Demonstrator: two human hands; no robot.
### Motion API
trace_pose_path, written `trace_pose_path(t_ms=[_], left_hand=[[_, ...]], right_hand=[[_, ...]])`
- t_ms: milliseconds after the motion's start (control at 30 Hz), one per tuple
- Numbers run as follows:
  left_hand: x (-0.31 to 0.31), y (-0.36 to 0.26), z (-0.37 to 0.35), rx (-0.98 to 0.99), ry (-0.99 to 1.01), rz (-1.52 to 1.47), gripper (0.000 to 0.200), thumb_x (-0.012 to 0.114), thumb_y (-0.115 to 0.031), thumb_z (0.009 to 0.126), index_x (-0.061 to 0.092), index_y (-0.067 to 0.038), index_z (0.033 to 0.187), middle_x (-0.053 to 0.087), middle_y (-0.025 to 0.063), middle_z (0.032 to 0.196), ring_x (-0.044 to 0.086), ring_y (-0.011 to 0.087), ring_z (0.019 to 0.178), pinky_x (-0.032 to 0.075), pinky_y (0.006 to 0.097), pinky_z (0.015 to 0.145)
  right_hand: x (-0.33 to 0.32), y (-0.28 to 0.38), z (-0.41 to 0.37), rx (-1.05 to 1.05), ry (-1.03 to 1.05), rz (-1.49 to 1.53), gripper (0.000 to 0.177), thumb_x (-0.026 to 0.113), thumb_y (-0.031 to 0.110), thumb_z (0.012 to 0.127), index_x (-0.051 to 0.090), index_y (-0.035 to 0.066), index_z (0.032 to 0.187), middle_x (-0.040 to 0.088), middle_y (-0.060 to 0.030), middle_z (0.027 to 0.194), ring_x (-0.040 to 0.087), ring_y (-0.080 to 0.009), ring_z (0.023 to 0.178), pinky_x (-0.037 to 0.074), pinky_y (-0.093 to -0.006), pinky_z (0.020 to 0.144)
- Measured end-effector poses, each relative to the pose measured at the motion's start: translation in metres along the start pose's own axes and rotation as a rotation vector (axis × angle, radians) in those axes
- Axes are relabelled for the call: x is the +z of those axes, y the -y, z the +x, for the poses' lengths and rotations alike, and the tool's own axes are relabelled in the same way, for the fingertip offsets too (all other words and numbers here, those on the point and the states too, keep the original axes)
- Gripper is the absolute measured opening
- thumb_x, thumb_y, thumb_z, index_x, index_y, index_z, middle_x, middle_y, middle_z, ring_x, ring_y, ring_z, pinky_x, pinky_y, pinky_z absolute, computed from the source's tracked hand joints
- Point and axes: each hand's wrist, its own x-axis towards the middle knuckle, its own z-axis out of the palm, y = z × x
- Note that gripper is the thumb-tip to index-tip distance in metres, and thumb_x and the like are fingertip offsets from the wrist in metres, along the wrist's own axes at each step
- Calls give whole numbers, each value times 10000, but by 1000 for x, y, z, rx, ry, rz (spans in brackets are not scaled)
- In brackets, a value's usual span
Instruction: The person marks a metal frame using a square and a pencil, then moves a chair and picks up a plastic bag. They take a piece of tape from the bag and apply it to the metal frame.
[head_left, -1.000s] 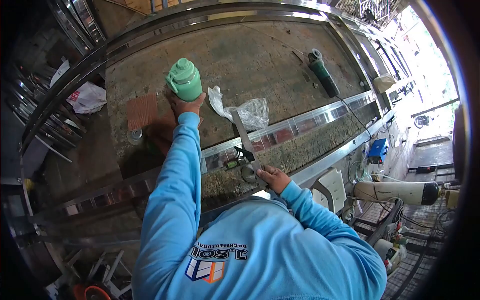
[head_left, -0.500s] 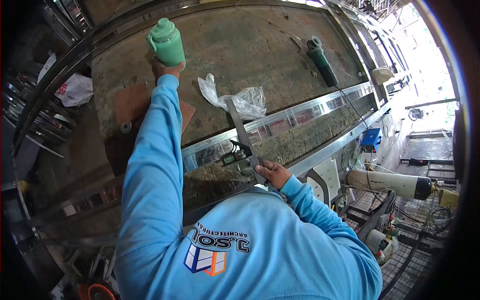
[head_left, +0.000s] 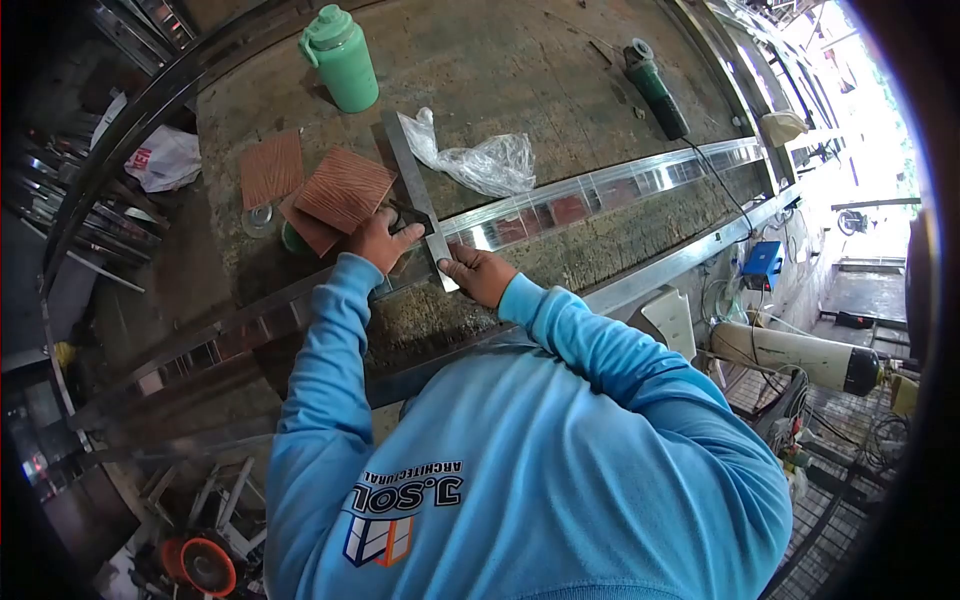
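A combination square (head_left: 408,165) with a long steel blade and a dark head lies slanted over the workbench. My left hand (head_left: 378,242) is closed around its head, thumb towards the blade, and partly hides it. With the thumb on top, my right hand (head_left: 480,272) pinches the blade's near end. Just beyond my left hand is a reddish-brown wood-grain piece (head_left: 345,188), overlapping another one. A similar flat piece (head_left: 271,168) lies farther left. The green bottle (head_left: 346,62) stands upright at the back left, apart from both hands.
Crumpled clear plastic (head_left: 490,165) lies right of the blade. A plastic-wrapped metal bar (head_left: 600,198) crosses the workbench (head_left: 480,70). The angle grinder (head_left: 655,92) rests at the back right, its cord running over the front rail. A gas cylinder (head_left: 790,355) lies at the right.
My left hand has let go of the green bottle and come back to the square's head. The square has moved left, with my right hand still on its near end.
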Motion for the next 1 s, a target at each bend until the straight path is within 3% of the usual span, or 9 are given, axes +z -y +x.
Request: trace_pose_path(t_ms=[100,167,200,300,367,433,600,900,1000], left_hand=[[8,18,16,-81,55,-29,667,662,-525,807,596,74,1092,615,285,1071,599,408,998,470,446,857],[26,50,27,-79,14,-69,707,656,-528,813,579,79,1166,606,273,1151,585,395,1069,460,432,918],[21,52,32,-130,106,-51,744,651,-534,815,552,80,1223,582,260,1223,555,377,1146,435,412,979],[26,48,29,-107,119,14,737,655,-538,810,561,78,1203,589,263,1204,564,381,1126,444,419,960],[30,47,26,-124,91,-19,732,661,-538,805,568,79,1188,597,260,1188,572,379,1111,449,420,950],[30,41,23,-133,72,-28,725,667,-536,802,575,81,1171,606,257,1168,580,376,1093,454,421,940],[38,42,19,-115,-28,-52,711,680,-527,795,589,83,1149,621,249,1132,591,367,1063,460,415,926],[39,40,18,-107,-65,-66,728,672,-547,796,588,78,1159,611,248,1160,588,370,1074,460,416,929],[28,30,18,-167,48,-44,742,669,-553,796,576,76,1178,603,251,1174,575,373,1100,450,410,949]], right_hand=[[-12,-6,-15,26,-44,-221,399,631,421,874,568,30,925,626,-207,812,614,-403,774,481,-450,713],[-32,12,-39,12,-105,-194,387,667,396,844,568,30,923,638,-212,828,625,-402,780,487,-445,702],[-42,16,-48,4,-133,-182,384,684,383,829,567,30,923,644,-215,836,631,-401,783,490,-442,697],[-51,-15,-60,136,-142,-106,358,697,314,820,556,20,967,645,-221,837,636,-396,801,491,-437,691],[-51,-30,-61,108,-196,-47,329,683,266,826,545,17,992,643,-224,845,635,-401,808,490,-436,683],[-58,-2,-62,149,-244,-105,317,674,253,827,541,21,998,639,-226,845,629,-411,812,489,-440,686],[-42,-2,-25,-163,-350,-191,275,587,238,860,490,17,992,624,-260,859,583,-472,832,457,-522,701],[-29,27,42,-40,-143,-449,301,528,244,888,456,23,1080,634,-275,890,604,-460,862,477,-522,765],[-25,33,51,15,-95,-499,295,522,253,892,456,29,1072,635,-274,893,606,-454,876,477,-518,771]])
